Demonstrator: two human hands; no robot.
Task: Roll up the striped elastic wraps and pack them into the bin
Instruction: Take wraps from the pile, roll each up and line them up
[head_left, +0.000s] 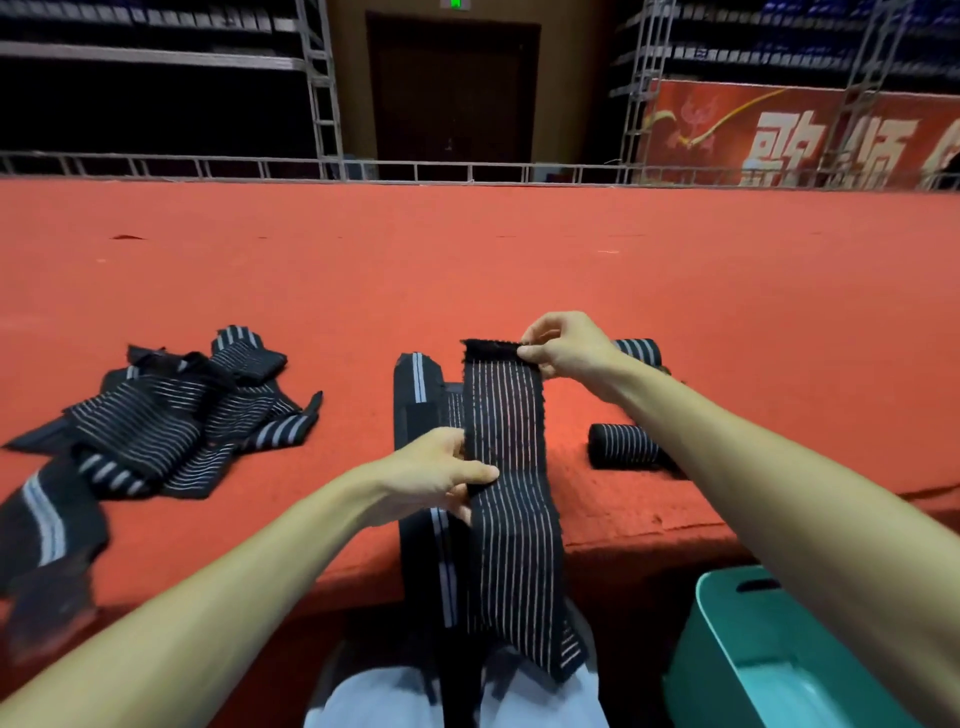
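Note:
A long black wrap with thin white stripes (506, 447) lies stretched over the red platform's front edge and hangs down to my lap. My right hand (563, 345) pinches its far fuzzy end. My left hand (441, 475) grips its left edge midway. A second black wrap (418, 395) lies flat under and left of it. Two rolled wraps rest on the right, one (626, 446) near my right forearm, one (638, 352) behind my right hand. The teal bin (753, 665) stands below the platform at lower right, partly hidden by my right arm.
A loose pile of unrolled striped wraps (171, 415) lies at the left of the red carpeted platform (467, 260). One more wrap (44, 525) droops over the front edge at far left. A metal railing (415, 170) borders the far side.

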